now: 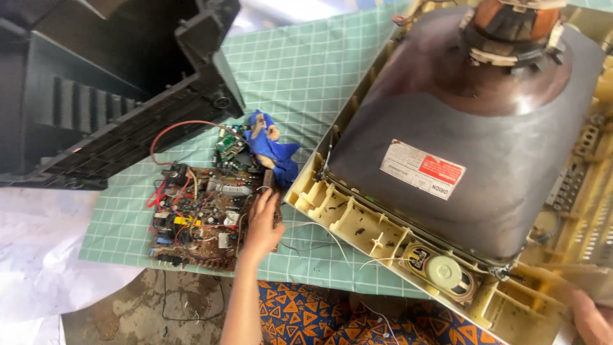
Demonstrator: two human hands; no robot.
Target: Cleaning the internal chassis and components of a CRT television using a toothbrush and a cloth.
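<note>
Left hand (pixel 263 220) rests on the circuit board's (pixel 198 220) right edge, fingers curled against it, near the checked green mat's (pixel 300 76) front edge. Board flat, densely populated, wired. Right hand (pixel 590 316) blurred; grip indeterminate.

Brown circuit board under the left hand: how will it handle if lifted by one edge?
The brown circuit board probably stays stiff and flat. Its red wires may snag or tug. The densely packed upright parts look fragile, so the left hand should probably grip the edges.
</note>
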